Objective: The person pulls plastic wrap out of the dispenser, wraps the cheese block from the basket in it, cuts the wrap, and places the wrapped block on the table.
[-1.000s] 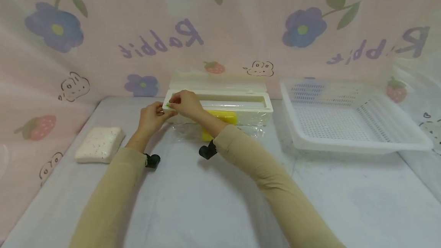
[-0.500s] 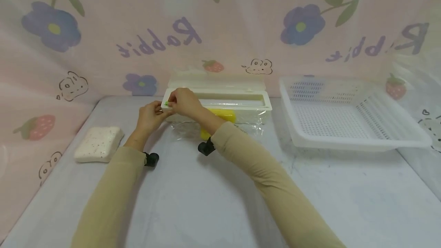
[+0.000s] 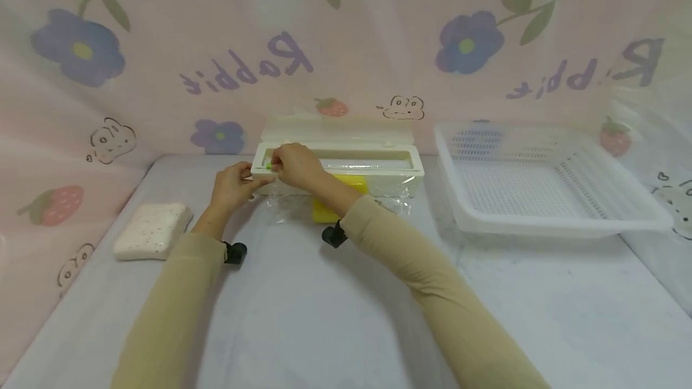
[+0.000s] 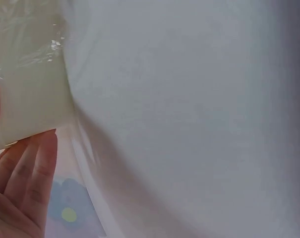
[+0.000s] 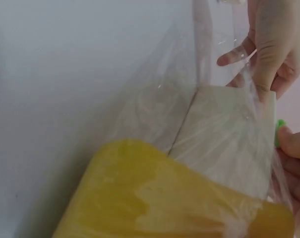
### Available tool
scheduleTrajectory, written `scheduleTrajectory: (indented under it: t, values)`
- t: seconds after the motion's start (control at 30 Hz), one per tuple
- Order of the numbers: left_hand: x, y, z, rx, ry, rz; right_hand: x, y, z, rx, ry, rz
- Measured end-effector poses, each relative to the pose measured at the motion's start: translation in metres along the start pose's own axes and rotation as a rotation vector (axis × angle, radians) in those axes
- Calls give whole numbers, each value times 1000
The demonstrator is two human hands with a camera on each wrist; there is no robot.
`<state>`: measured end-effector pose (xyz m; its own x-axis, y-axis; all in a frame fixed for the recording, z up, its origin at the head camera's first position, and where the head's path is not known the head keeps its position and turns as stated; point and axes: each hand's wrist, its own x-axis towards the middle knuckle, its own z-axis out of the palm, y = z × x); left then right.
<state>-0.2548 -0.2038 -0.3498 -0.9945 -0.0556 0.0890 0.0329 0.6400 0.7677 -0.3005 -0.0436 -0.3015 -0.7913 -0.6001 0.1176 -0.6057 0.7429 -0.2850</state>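
Note:
A cream cling film dispenser [image 3: 394, 185] stands at the back of the table, lid raised, a film roll [image 3: 378, 164] inside. My left hand [image 3: 231, 188] holds its left end, thumb on the front and fingers along the end wall [image 4: 35, 119]. Near that corner my right hand [image 3: 297, 167] pinches a small green slide cutter [image 3: 268, 167] on the front rim. Clear cling film [image 3: 281, 204] hangs down the front and drapes over a smooth, rounded yellow object [image 3: 324, 213]. My right forearm hides part of that object.
At the right stands a white perforated plastic basket [image 3: 557, 227]. A white, speckled, cushion-like block [image 3: 153, 230] lies at the left. The printed curtain [image 3: 346, 47] rises directly behind the dispenser.
My right hand and the green cutter have moved a little to the right along the rim. My left hand stays at the dispenser's left end. The head view has shifted slightly.

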Motion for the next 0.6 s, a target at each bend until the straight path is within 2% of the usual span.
scheduleTrajectory:
  t: [0.13,0.3,0.47,0.6]
  values:
    - [-1,-1,2,-14,-3,-16,-2,3,-2,-6,-25,-13]
    - [-1,-3,3,-25,2,-25,-9,12,-7,49,-25,-37]
    - [-1,-5,7,-19,11,-14,-33,44,-18,76,7,-36]
    - [-1,-8,3,-8,7,-10,-51,74,-29,81,33,-21]
